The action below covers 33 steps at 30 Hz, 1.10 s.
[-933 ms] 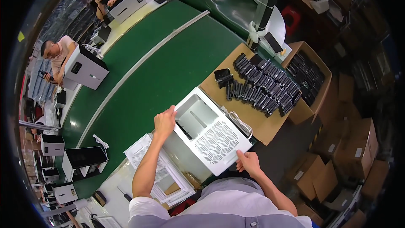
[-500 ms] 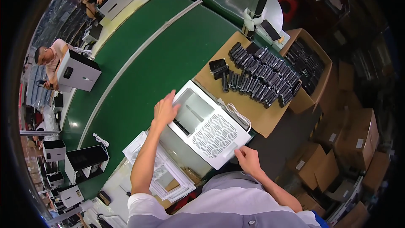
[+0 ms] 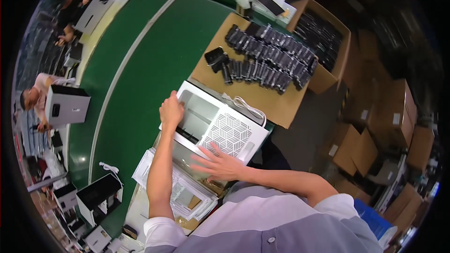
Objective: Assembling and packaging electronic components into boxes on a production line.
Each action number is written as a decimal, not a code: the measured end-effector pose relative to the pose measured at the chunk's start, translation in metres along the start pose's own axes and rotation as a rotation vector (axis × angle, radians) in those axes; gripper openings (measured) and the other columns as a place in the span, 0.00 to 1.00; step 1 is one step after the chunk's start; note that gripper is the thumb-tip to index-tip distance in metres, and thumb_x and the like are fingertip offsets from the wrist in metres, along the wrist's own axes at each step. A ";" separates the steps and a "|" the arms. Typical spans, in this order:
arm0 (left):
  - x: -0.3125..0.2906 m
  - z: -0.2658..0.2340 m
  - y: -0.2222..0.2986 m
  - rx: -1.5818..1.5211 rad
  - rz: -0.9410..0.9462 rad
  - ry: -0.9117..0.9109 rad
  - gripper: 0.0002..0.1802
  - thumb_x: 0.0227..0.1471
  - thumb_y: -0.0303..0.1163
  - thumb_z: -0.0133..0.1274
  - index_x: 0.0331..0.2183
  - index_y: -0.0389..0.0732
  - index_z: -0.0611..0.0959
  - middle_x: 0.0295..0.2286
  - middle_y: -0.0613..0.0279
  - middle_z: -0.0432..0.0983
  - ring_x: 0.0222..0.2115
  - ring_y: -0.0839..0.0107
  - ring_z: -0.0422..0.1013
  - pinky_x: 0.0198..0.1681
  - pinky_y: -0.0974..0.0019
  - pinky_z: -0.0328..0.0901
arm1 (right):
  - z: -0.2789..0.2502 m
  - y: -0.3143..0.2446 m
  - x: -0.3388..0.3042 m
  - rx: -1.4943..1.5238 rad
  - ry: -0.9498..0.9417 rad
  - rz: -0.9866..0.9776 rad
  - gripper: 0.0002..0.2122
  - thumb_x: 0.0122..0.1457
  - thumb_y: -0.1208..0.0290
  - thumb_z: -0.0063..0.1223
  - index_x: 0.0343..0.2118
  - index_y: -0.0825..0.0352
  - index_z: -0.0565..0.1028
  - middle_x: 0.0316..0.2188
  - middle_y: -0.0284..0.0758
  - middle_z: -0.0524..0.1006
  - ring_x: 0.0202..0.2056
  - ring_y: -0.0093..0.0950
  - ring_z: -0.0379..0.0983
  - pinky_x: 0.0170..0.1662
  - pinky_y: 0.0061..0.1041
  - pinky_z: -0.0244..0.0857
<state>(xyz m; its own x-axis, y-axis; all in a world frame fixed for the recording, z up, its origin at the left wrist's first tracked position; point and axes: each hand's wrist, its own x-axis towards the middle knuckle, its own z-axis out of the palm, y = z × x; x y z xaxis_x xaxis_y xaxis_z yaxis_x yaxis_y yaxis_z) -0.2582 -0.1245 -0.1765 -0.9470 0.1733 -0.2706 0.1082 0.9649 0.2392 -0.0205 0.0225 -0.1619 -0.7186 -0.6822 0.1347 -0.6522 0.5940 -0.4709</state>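
Note:
A white appliance housing (image 3: pixel 255 146), with a rectangular window and a slotted geometric grille, lies in front of me at the conveyor's edge. At its left end my left hand (image 3: pixel 172 111) is closed over the rim, with the fingertips partly hidden. My right hand (image 3: pixel 220 164) has its fingers spread along the near edge beside the grille, slightly blurred. Whether its palm touches the housing is hard to tell. A coiled white power cord (image 3: pixel 249 107) lies along the housing's far side. Nearer to me, a stack of white patterned panels (image 3: pixel 194 199) sits below the housing.
Many black plastic-wrapped parts (image 3: pixel 276 58) cover a cardboard sheet (image 3: pixel 281 118) beyond the housing. An open carton (image 3: pixel 323 78) of black parts stands at the right. More cartons (image 3: pixel 349 147) are on the floor. Co-workers handle white units (image 3: pixel 68 107) across the green conveyor (image 3: pixel 136 84).
My right hand has left the housing's right corner and moved left along the near edge, its fingers spreading. My left hand stays at the left end, its fingers now curled in.

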 end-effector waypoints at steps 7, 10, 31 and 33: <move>0.003 0.009 -0.001 0.027 -0.009 -0.022 0.22 0.52 0.32 0.61 0.48 0.37 0.76 0.37 0.39 0.81 0.41 0.40 0.77 0.45 0.42 0.70 | -0.026 0.010 0.002 0.073 0.132 0.187 0.41 0.52 0.46 0.63 0.67 0.56 0.60 0.70 0.40 0.54 0.71 0.44 0.44 0.70 0.55 0.38; 0.003 0.006 0.007 0.034 -0.004 -0.012 0.21 0.52 0.32 0.61 0.47 0.37 0.76 0.36 0.40 0.82 0.40 0.40 0.77 0.44 0.42 0.71 | -0.052 0.037 -0.023 -0.001 0.257 0.256 0.42 0.49 0.47 0.67 0.66 0.54 0.63 0.69 0.39 0.57 0.69 0.48 0.46 0.68 0.58 0.39; -0.237 0.039 0.179 0.050 0.275 -0.073 0.19 0.49 0.45 0.66 0.29 0.39 0.80 0.17 0.49 0.76 0.17 0.48 0.74 0.22 0.51 0.68 | -0.064 0.181 -0.207 0.767 0.713 1.069 0.08 0.61 0.71 0.56 0.34 0.72 0.78 0.27 0.43 0.79 0.28 0.41 0.76 0.34 0.36 0.69; -0.236 0.060 0.184 0.110 0.260 -0.093 0.20 0.49 0.46 0.66 0.27 0.39 0.79 0.17 0.48 0.76 0.17 0.47 0.74 0.22 0.49 0.68 | -0.069 0.215 -0.205 0.771 0.808 1.164 0.11 0.62 0.68 0.54 0.32 0.73 0.78 0.22 0.43 0.79 0.23 0.41 0.75 0.32 0.36 0.69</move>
<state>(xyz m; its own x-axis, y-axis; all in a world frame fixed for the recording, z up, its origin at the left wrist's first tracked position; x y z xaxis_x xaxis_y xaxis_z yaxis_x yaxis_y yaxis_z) 0.0032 0.0244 -0.1249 -0.8522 0.4298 -0.2985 0.3803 0.9005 0.2108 -0.0301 0.3192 -0.2303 -0.8077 0.5030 -0.3077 0.4016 0.0873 -0.9116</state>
